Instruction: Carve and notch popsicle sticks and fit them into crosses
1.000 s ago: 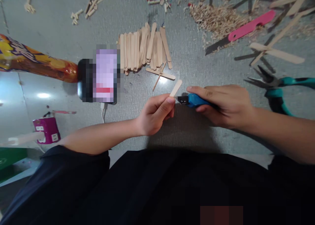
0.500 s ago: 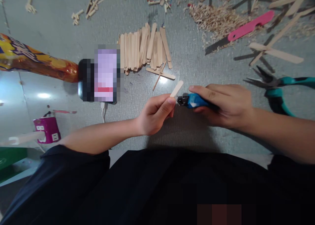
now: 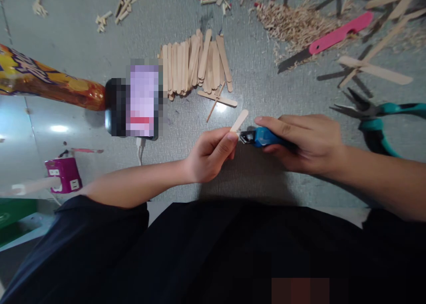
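Pinching flat, pale wooden stick (image 3: pixel 240 119): left hand (image 3: pixel 213 154), fingers closed, stick's lower end hidden. Right hand (image 3: pixel 306 140) curled round blue-and-black knife (image 3: pixel 265 136), blade tip unclear. Both near grey surface's (image 3: pixel 259 86) front edge.

On the table (image 3: pixel 262 91), we have a row of sticks (image 3: pixel 179 69) beyond our left hand (image 3: pixel 211 155), a phone (image 3: pixel 143 97) left of it and a bottle (image 3: pixel 56 82) farther left; pliers (image 3: pixel 372 125) lie right of our right hand (image 3: pixel 309 142), shavings (image 3: pixel 296 26) behind.
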Demonstrator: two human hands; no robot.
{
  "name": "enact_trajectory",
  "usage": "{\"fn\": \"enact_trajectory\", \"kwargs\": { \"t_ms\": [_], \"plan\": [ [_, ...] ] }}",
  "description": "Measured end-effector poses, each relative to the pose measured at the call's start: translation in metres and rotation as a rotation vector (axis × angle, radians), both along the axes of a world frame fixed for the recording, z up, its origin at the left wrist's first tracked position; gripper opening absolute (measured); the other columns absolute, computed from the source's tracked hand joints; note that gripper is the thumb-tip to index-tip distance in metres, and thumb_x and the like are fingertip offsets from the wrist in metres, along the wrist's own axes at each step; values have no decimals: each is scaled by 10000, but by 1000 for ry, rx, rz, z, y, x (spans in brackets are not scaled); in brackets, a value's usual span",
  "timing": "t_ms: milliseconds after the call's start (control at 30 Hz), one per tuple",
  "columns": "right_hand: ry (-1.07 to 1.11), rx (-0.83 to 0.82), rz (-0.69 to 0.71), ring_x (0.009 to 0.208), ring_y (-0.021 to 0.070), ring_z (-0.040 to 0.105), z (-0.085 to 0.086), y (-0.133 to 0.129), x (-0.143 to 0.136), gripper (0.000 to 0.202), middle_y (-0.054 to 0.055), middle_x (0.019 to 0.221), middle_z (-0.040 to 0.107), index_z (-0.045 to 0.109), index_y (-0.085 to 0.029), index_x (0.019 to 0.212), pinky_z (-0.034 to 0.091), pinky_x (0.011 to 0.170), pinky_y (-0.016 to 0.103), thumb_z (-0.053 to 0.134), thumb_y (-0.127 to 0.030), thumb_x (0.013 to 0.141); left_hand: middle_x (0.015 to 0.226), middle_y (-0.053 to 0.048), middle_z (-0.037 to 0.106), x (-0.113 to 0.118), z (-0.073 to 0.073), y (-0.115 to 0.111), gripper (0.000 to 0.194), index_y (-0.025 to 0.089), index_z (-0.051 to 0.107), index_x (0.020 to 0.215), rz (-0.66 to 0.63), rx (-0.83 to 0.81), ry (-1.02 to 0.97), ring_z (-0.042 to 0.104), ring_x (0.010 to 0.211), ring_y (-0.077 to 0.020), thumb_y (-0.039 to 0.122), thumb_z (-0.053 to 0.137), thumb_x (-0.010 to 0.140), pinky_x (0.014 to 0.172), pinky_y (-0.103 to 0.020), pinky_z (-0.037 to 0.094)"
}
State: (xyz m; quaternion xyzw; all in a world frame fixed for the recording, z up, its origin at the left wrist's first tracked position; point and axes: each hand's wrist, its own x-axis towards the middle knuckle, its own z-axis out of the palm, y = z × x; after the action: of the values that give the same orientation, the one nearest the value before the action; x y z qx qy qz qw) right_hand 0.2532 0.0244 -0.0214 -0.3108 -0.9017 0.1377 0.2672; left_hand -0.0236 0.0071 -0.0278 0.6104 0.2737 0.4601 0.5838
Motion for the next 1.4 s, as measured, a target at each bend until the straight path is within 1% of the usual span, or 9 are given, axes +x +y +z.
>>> {"fn": "enact_trajectory", "kwargs": {
  "t_ms": [200,333,500,633,900,1000,1133,1300,1400],
  "plan": [
    [-29,91,-25,620,192,645,-2,0,2,556,3,855,741,562,-268,1711,451,548,352,624,-489,1205,607,48,499,1,-1,0,554,202,563,752,5,-23,15,449,498,-54,490,583,1225,488,-189,387],
    [-22,71,-8,604,195,628,-1,-1,2,563,0,841,732,565,-253,1719,435,532,359,640,-457,1200,614,39,508,-1,-3,-3,567,208,552,757,4,-59,37,459,511,-64,531,578,1223,493,-204,392],
    [26,-40,40,631,176,633,0,-3,0,504,-9,871,733,575,-252,1696,470,585,325,612,-428,1225,652,22,565,-4,-3,-7,507,206,586,798,-48,-58,40,519,546,-73,464,561,1234,510,-206,415],
    [78,-101,58,615,176,604,-1,-4,0,530,-18,848,697,570,-302,1723,451,574,332,636,-435,1214,678,19,581,-4,-5,-9,450,198,614,840,-91,-45,-22,538,563,-66,391,544,1241,524,-192,420],
    [150,-219,85,675,194,706,3,-4,-4,489,-16,888,749,590,-354,1712,502,612,342,612,-442,1231,683,16,596,-5,-4,-9,451,192,614,847,-105,-25,14,549,564,-64,397,546,1243,526,-186,427],
    [172,-232,106,666,180,712,4,-3,-6,411,-11,879,761,655,-304,1613,506,613,329,610,-463,1236,673,17,604,-6,-2,-8,472,194,606,835,-109,-16,54,557,550,-65,412,533,1247,512,-187,426],
    [191,-237,93,665,162,718,5,-4,-9,371,3,880,784,711,-239,1510,503,610,314,608,-475,1242,659,33,585,-4,-2,-9,439,192,605,835,-75,34,59,538,538,-49,328,532,1246,510,-170,406],
    [237,-265,78,712,190,766,4,-7,-12,354,10,951,821,714,-295,1536,572,640,326,645,-437,1220,668,26,587,0,-3,-12,450,192,605,832,-62,-11,-11,541,554,-52,339,525,1249,519,-166,420],
    [241,-223,61,733,201,779,1,-6,-13,360,23,956,821,712,-277,1538,597,668,330,661,-421,1211,639,37,550,2,-4,-12,478,196,591,816,-69,-77,-85,502,522,-53,392,538,1248,492,-166,395]
  ]
}}
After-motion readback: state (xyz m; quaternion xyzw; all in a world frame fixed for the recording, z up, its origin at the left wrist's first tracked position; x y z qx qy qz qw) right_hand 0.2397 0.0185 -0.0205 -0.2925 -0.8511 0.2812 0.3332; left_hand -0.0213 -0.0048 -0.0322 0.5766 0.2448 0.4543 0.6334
